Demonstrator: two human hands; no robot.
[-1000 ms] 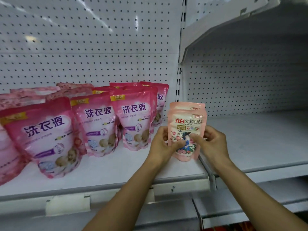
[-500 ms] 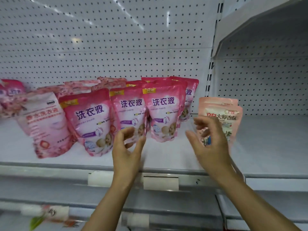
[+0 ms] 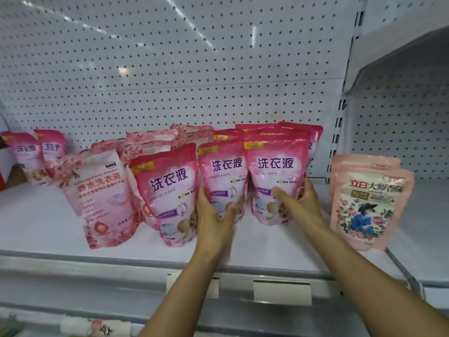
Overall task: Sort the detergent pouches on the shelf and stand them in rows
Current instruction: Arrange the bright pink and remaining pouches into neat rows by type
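Observation:
Several bright pink detergent pouches stand in rows on the white shelf. My left hand grips the lower part of the middle front pouch, thumb on its front. My right hand grips the right front pouch, thumb across its front and fingers round its right edge. A third front pouch leans just left of my left hand. At the right stand pale pink floral pouches, one behind another, untouched. A light pink blossom-print pouch leans at the left.
More blossom-print pouches lie behind the front row, and two small pink pouches stand at the far left. A pegboard back wall rises behind. A shelf divider runs at the right, with another shelf bay beyond.
Both hands have left the pale floral pouch, which now stands alone at the right. They moved left and forward onto two bright pink pouches and took hold of them. The view shifted left.

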